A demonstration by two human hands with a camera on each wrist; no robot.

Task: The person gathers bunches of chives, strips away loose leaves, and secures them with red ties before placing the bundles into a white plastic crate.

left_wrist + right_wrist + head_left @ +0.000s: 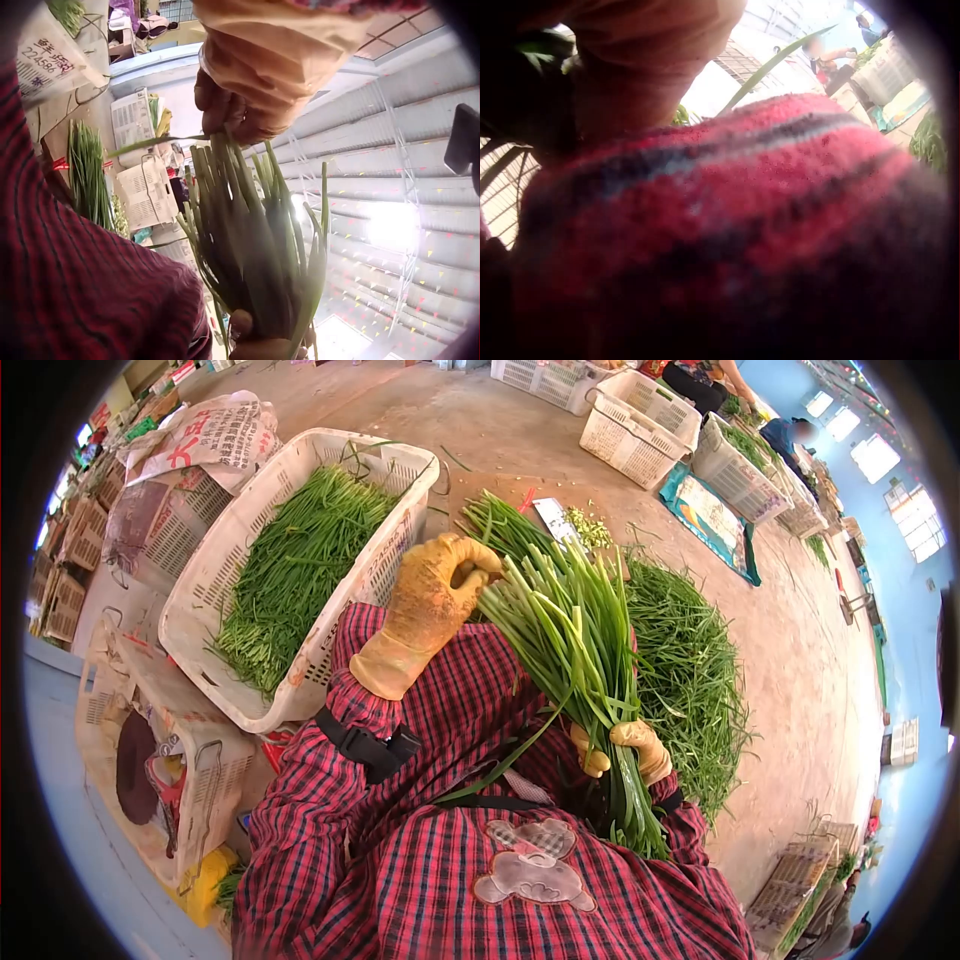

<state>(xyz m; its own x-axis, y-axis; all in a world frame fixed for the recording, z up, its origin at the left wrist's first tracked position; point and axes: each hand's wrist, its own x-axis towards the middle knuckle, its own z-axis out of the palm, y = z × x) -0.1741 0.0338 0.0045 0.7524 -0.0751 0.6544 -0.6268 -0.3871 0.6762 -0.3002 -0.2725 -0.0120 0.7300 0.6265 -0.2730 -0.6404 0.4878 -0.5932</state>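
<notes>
While the plaid shirt [450, 880] with its bear patch [540, 865] fills the nearest part of the head view, the right grip [643, 748] is clamped round a bunch [565, 630] of long green stalks, its thumb and fingers on opposite sides near the leafy end. The bunch is held slantwise above the lap, pale ends pointing away from the body, leaf tips hanging below the hand. By those pale ends, the gloved left grip [430, 605] has thumb and forefinger together, pinching a single blade [172, 141] that juts sideways in the left wrist view. The right wrist view is mostly blurred sleeve [727, 195]. Just beyond the bunch, on the right, a loose pile [690, 670] of greens lies on the floor [800, 650]; to the left stands a white basket [385, 575] filled with more. Farther ahead lie a second bunch [505, 525], partly behind the first, and pale trimmings [590, 528]. Past them are a printed sack [205, 435] at left, a blue bag [710, 525] and white crates [635, 435] at right, with people near a blue wall [900, 480].
</notes>
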